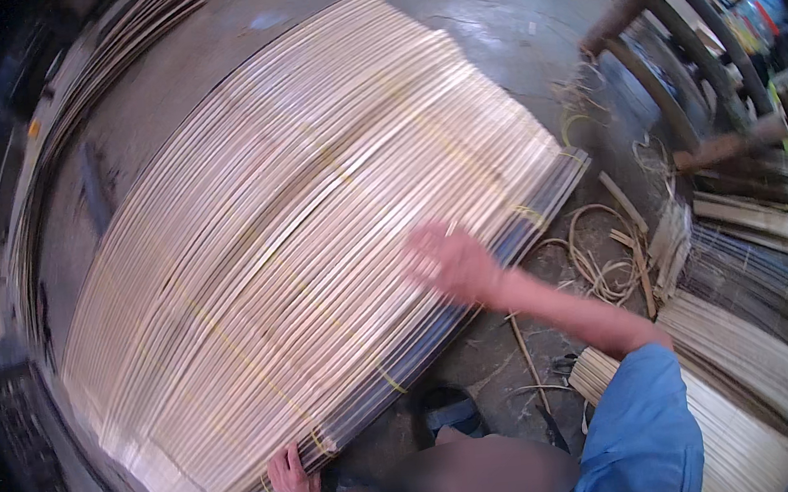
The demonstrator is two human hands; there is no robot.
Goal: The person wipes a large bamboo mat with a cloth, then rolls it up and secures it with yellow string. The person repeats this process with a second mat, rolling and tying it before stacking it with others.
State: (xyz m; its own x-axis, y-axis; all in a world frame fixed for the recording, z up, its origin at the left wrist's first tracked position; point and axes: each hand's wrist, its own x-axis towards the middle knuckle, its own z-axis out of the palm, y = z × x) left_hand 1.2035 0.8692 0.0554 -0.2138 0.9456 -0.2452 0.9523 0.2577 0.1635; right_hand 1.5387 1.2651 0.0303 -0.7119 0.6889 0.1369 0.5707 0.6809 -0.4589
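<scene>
A large mat of pale wooden or bamboo slats (pixel 318 244), tied across with yellow strands, lies before me and spreads from lower left to upper right. Dark slats (pixel 405 363) run along its near edge. My left hand (pixel 291 481) is at the near left corner, fingers bent over the edge and closed on it. Over the near right part of the mat is my right hand (pixel 453 264), palm down with fingers apart, slightly smeared by motion. It holds nothing I can see; whether it touches the slats I cannot tell.
Bundles of slats (pixel 745 345) lie at the right. Near them are coiled strips (pixel 599 255) and loose offcuts on the floor. A wooden log frame (pixel 636 4) stands at the far right. Long bent strips (pixel 69 125) line the left side.
</scene>
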